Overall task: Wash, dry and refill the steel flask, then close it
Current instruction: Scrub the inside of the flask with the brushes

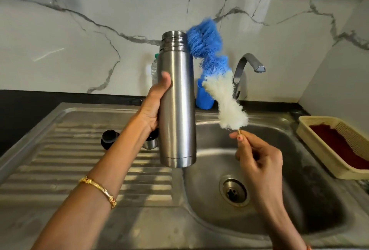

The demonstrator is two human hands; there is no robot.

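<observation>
Steel ridges of the draining board (60, 149) carry the black stopper (109, 136) and small cup (149, 143). Over them the left hand (153, 108) wraps its fingers around the upright, open flask (176, 100) at the sink's (299, 199) edge. Just beside its mouth, the bottle brush (215, 74) is pinched at its stem by the right hand (257, 161); it should enter straight and twist down fully.

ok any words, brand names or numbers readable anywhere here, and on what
None can be read.
Brushed steel flask: bare metal, no brand or marking on the side that shows.
Clear plastic bottle with green cap behind it: mostly hidden, any label too blurred to read.
Blue plastic cup, curved steel tap, cream plastic basket: no text visible.
</observation>
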